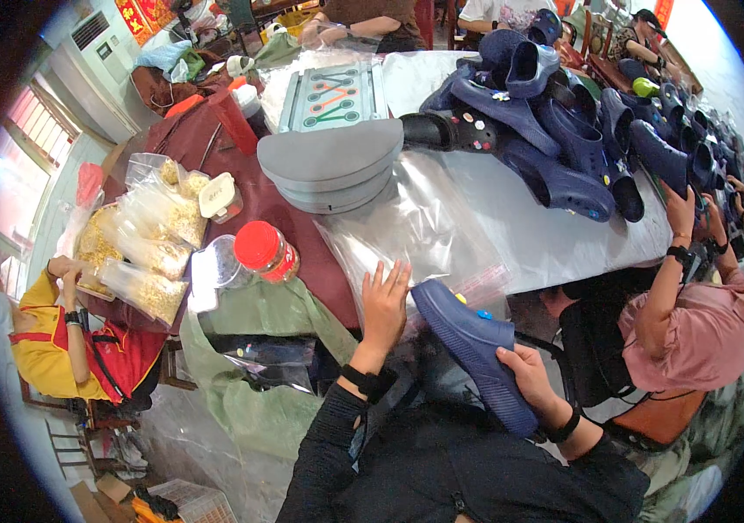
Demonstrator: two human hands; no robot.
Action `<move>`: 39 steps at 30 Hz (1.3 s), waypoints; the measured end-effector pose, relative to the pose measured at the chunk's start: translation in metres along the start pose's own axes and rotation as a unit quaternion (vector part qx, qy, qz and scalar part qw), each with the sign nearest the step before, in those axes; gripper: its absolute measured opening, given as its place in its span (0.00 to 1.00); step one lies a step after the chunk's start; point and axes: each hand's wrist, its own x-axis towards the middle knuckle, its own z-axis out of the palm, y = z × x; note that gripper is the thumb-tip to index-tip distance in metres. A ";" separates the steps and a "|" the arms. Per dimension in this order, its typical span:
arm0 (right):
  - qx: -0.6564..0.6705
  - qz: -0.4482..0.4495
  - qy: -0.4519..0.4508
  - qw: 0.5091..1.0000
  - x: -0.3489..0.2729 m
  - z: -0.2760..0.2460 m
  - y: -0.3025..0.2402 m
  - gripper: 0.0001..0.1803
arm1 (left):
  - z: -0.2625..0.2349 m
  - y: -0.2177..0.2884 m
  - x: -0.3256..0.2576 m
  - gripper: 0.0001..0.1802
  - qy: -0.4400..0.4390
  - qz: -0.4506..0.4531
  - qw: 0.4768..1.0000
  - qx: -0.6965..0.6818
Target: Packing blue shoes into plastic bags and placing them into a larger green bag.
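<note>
Navy clog (476,357): it's sitting around half past four from the centre of view, toe pointing toward eleven, and it isn't going into any packaging yet.
Green sack (233,314): at eight o'clock, something dark is showing under clear film there; too murky, so I'm not calling it finished.
Left hand (385,305): just below centre at six, fingers are spreading over the bags, grasping nothing visible; can't tell if they're pressing.
Clear bags (424,218): toward one o'clock, they're lying flat, looking unfilled.
Right hand (527,381): at four, it's clasping the clog's heel end, which is hiding some fingers.
Loose pile (498,109): at two, lots are waiting unbagged, so I'm guessing plenty's remaining; buried ones are defying counting.
Far-right shoes (694,131): between two and three, they're blurring into the dark rim.
</note>
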 end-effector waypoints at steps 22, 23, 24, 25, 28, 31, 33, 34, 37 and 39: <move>0.072 -0.063 0.029 0.995 0.049 0.023 -0.007 0.11 | 0.005 0.007 -0.008 0.27 0.068 -0.046 0.995 -0.058; 0.063 -0.078 0.034 0.994 0.047 0.026 -0.007 0.12 | 0.001 0.010 -0.010 0.29 0.065 -0.046 0.997 0.016; 0.054 -0.093 0.040 0.993 0.046 0.027 -0.006 0.12 | -0.001 0.015 -0.010 0.29 0.068 -0.040 0.997 0.015; 0.046 -0.075 0.011 0.996 0.044 0.018 -0.004 0.13 | -0.004 0.021 -0.010 0.30 0.098 -0.128 0.987 0.012; 0.021 -0.066 -0.005 0.998 0.036 0.001 -0.010 0.13 | -0.004 0.018 -0.011 0.29 0.129 -0.230 0.964 0.035; 0.042 -0.066 -0.018 0.997 0.023 -0.013 -0.020 0.14 | -0.006 0.008 -0.011 0.25 0.037 -0.312 0.943 -0.114; 0.061 -0.087 -0.036 0.994 0.015 -0.024 -0.024 0.15 | -0.004 0.002 -0.012 0.22 0.055 -0.267 0.952 -0.137; 0.061 -0.090 -0.036 0.993 0.016 -0.024 -0.026 0.15 | -0.001 -0.001 -0.013 0.21 0.063 -0.244 0.956 -0.148; -0.209 -0.292 -0.012 0.933 0.030 -0.027 -0.041 0.16 | 0.014 -0.005 -0.014 0.22 0.057 -0.267 0.945 -0.183; -0.311 -0.402 0.039 0.860 0.052 -0.020 -0.061 0.15 | 0.014 0.006 -0.009 0.23 0.060 -0.244 0.953 -0.170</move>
